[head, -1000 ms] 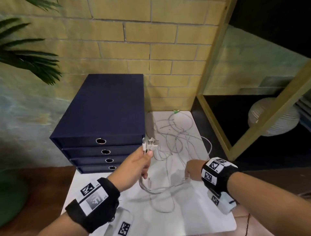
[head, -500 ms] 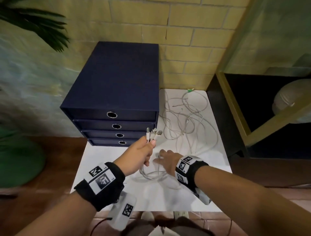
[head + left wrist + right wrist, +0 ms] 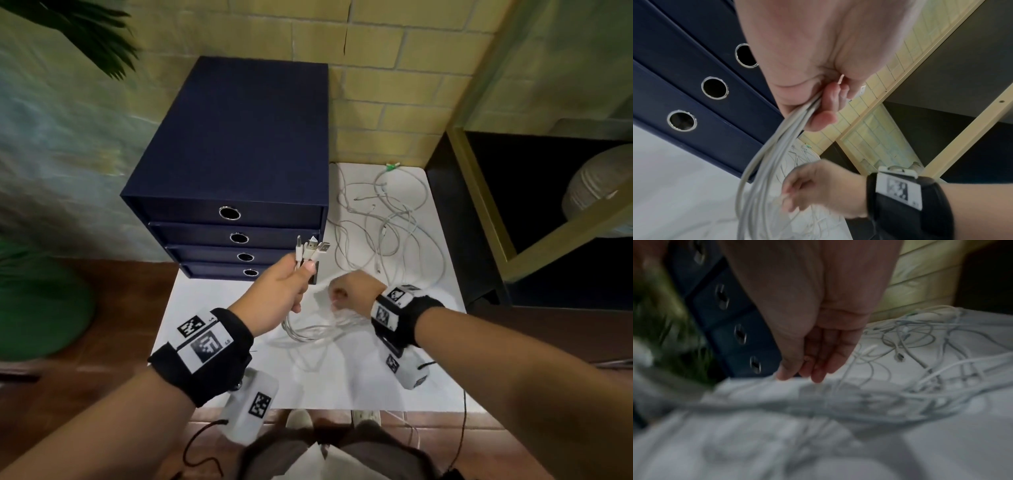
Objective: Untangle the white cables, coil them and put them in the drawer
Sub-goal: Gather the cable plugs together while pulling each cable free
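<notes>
My left hand (image 3: 291, 281) grips a bundle of white cables just below their USB plugs (image 3: 311, 248), which stick up in front of the lower drawers. Seen in the left wrist view, the strands (image 3: 777, 154) hang from my fist (image 3: 818, 97) in a loop (image 3: 308, 334) down to the table. My right hand (image 3: 346, 293) is blurred, close beside the left, just above that loop. Its fingers (image 3: 813, 361) point down, nearly straight, with no cable seen between them. More white cables (image 3: 387, 219) lie tangled behind. The navy drawer unit (image 3: 239, 137) has all its drawers shut.
The small white table (image 3: 394, 377) stands against a yellow brick wall. A wooden shelf frame (image 3: 513, 246) with a white ribbed object (image 3: 599, 185) borders it on the right. A green pot (image 3: 37, 301) and plant leaves (image 3: 85, 34) are to the left.
My right hand has moved left along the cables, from the table's right side to close beside my left hand. The left hand keeps its grip on the plug ends. The head view has tilted down.
</notes>
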